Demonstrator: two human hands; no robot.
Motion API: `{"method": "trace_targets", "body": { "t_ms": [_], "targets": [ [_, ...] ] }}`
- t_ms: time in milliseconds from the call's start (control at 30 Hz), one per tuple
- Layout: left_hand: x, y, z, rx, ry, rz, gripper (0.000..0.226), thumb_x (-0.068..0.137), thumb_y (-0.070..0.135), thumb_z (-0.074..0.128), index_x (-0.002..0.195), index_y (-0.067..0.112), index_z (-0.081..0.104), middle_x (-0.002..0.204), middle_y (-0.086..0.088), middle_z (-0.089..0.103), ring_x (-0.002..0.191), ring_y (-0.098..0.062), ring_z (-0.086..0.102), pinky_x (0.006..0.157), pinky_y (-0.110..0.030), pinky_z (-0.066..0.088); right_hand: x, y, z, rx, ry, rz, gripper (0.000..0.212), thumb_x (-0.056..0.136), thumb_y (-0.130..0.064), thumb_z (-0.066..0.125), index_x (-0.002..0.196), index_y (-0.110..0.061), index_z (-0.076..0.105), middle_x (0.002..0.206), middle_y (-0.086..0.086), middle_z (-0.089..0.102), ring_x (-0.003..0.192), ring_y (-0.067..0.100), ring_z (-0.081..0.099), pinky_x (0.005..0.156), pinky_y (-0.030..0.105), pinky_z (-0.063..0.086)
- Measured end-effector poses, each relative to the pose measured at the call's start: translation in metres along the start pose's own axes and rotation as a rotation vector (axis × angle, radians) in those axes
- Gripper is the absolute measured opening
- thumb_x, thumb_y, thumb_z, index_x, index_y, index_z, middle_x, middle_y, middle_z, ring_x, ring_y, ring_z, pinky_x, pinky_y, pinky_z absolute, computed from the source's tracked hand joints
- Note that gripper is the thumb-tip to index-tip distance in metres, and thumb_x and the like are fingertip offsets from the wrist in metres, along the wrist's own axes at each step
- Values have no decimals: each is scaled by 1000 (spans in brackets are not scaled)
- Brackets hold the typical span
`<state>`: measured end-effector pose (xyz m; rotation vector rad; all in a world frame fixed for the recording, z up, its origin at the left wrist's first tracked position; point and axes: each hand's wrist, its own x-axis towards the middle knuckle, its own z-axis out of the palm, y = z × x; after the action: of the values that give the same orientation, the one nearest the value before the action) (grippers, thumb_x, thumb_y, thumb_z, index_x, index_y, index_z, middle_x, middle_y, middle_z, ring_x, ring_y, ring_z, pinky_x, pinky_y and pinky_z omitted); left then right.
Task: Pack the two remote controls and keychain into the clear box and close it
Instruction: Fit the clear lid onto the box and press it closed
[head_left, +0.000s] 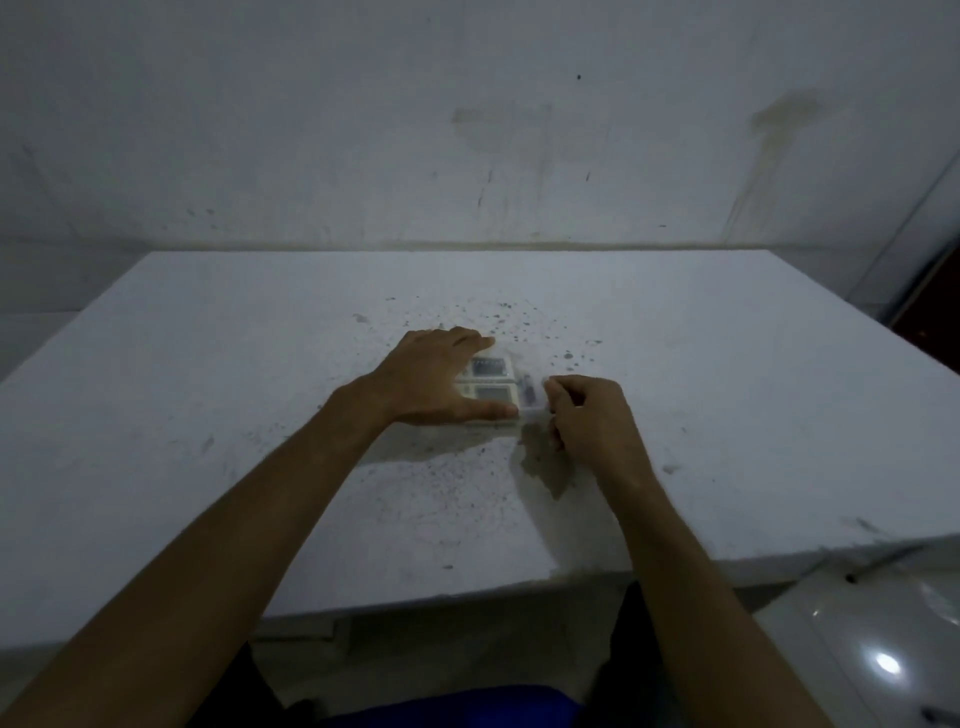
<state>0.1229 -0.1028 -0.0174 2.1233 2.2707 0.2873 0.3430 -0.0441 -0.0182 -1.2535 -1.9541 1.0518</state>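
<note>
Clear box (514, 395): light, stiff, slick plastic; grip by end walls. Left hand (436, 379) fingers spread flat on it; right hand (582, 415) fingers curled, pinching its end.

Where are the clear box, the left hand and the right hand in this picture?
clear box (493, 382): head view, on its transparent top.
left hand (431, 379): head view, back of the hand.
right hand (589, 415): head view, back of the hand.

txt: none legible — remote controls (488, 382) too blurred
</note>
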Motion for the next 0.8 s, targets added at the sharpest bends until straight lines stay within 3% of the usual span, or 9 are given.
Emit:
{"method": "trace_targets", "body": {
  "t_ms": [67,133,300,467,533,633,667,800],
  "targets": [
    [0,1,-3,-14,3,-7,124,61,106,32,158,28,32,165,1,36,146,-22,37,119,-47,23,12,0,-9,98,-81,55,27,101,-25,61,120,-11,73,74,5,74,54,9,68,56,24,57],
    [0,1,-5,-9,3,1,123,62,105,34,158,28,33,164,1,38,144,-22,39,118,-48,26,29,-5,-14,150,-98,90,28,99,-25,62,119,-8,75,79,8,76,54,8,69,52,20,55],
    [-1,1,-5,4,-4,7,116,68,99,41,159,27,31,164,0,36,144,-22,39,118,-46,25,64,-20,-2,183,-102,134,32,93,-35,72,104,-6,80,89,12,79,78,25,77,79,38,64],
    [0,-1,0,14,3,17,120,67,103,32,160,27,28,165,-1,34,145,-24,37,118,-47,24,81,-22,-2,66,-108,237,35,84,-36,80,91,-2,79,88,15,79,76,28,76,75,40,64],
    [0,1,-2,27,-1,25,117,69,101,35,160,27,28,165,-1,34,144,-24,38,118,-47,26,79,-28,-4,31,-88,215,34,86,-32,79,92,1,78,92,19,78,74,27,73,67,35,62],
    [-1,1,-4,17,-7,1,119,67,102,36,160,29,28,165,0,34,145,-22,37,119,-48,26,61,-32,2,-12,-53,148,34,96,-34,65,108,-5,79,111,19,75,98,32,72,90,41,58],
    [-2,0,-3,10,-4,-8,120,65,104,35,160,30,28,165,1,34,145,-22,36,119,-48,26,51,-28,4,-6,-39,137,35,98,-33,62,113,-6,78,114,17,75,99,30,71,90,41,58],
    [-2,-1,-1,-10,-20,-4,119,65,104,37,159,32,28,166,3,32,148,-22,33,120,-48,22,13,-4,3,99,13,102,25,101,-26,59,108,-11,78,89,10,77,68,15,67,55,21,54]
  ]
}}
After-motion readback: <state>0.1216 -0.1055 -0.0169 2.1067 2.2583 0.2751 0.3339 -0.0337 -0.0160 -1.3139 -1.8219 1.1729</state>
